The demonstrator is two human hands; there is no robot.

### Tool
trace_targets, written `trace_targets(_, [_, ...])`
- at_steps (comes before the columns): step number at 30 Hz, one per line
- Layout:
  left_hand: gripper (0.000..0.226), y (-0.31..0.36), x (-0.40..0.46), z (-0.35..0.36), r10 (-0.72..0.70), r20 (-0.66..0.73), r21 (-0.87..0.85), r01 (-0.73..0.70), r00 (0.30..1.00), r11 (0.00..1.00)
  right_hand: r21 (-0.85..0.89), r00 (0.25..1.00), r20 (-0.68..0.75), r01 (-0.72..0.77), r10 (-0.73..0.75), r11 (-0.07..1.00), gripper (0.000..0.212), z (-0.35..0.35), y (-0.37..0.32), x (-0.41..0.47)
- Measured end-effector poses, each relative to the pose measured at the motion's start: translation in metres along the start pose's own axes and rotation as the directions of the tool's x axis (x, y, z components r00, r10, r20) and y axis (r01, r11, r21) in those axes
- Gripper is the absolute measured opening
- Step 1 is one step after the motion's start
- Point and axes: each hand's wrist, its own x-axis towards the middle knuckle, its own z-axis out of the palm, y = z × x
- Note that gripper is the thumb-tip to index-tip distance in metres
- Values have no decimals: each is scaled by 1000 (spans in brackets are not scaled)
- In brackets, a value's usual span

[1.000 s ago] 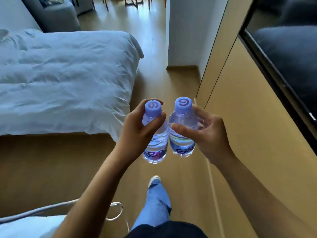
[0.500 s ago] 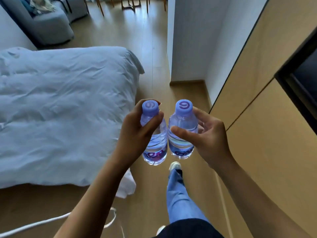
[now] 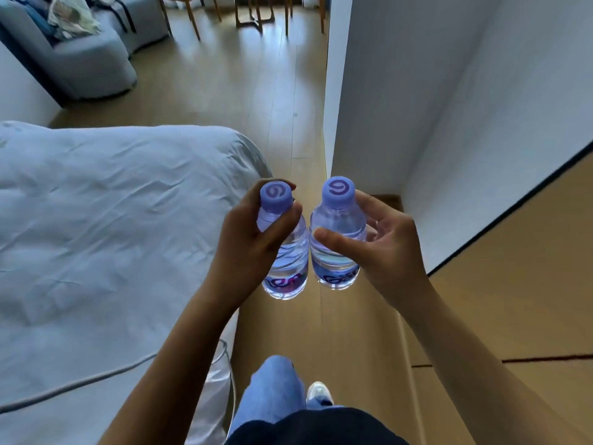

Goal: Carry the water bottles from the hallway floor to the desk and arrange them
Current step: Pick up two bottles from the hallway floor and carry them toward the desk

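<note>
Two small water bottles hang upright side by side over the floor, between the bed [image 3: 106, 226] on the left and the wall [image 3: 433, 130] on the right. The left hand [image 3: 247, 248] wraps its fingers around the left bottle [image 3: 284, 252] just under the cap; the right hand [image 3: 382, 252] pinches the right bottle [image 3: 337, 239] at the shoulder. Full, they probably feel weighty, with thin, smooth plastic that gives, so holding high near the stiff neck seems safest.
</note>
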Motion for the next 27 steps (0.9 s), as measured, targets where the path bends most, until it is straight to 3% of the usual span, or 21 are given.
trace_targets(8, [19, -88, 194, -5, 10, 26, 30, -11, 1000, 999, -5, 999, -30, 15, -15, 1000, 46, 19, 43, 201])
trace_targets(13, [32, -133, 327, -19, 28, 81, 67, -33, 996, 997, 0, 996, -86, 13, -13, 1000, 45, 35, 57, 334])
trace_targets(22, [35, -204, 528, -18, 8, 93, 51, -13, 996, 999, 35, 990, -137, -28, 33, 999, 47, 38, 99, 540])
trace_targets(27, [20, -255, 649, 1, 2, 75, 87, -9, 997, 996, -20, 993, -115, -7, 5, 1000, 47, 24, 131, 671])
